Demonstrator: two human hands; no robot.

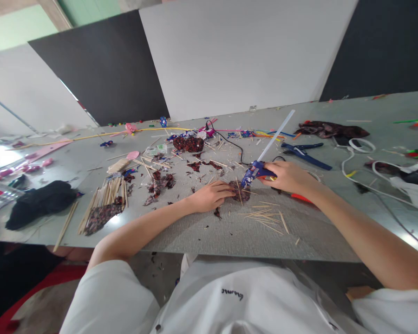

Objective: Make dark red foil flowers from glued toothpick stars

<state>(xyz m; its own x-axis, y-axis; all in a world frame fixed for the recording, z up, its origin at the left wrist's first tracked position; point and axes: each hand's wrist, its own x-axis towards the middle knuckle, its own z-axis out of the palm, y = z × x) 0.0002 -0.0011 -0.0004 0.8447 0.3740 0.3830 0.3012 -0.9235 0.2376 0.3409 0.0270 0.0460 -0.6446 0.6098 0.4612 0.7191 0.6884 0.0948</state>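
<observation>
In the head view my right hand (pixel 288 177) is closed around a blue hot glue gun (pixel 250 176). A long translucent glue stick (pixel 277 133) juts up from the gun's rear, and its nozzle points down at a small dark, mottled round piece (pixel 245 195) on the table. Thin wooden sticks lie across that piece. My left hand (pixel 211 196) rests on the table with its fingers closed on the piece's left edge; the fingertips are partly hidden. Just in front of the piece lie several loose short wooden sticks (pixel 263 215).
Blue-handled pliers (pixel 306 154) lie beyond my right hand, near a white cable (pixel 344 164). A bundle of wooden sticks (pixel 107 195) and a black bag (pixel 43 204) lie to the left. Farther back are a dark reddish lump (pixel 188 144) and torn scraps (pixel 194 166).
</observation>
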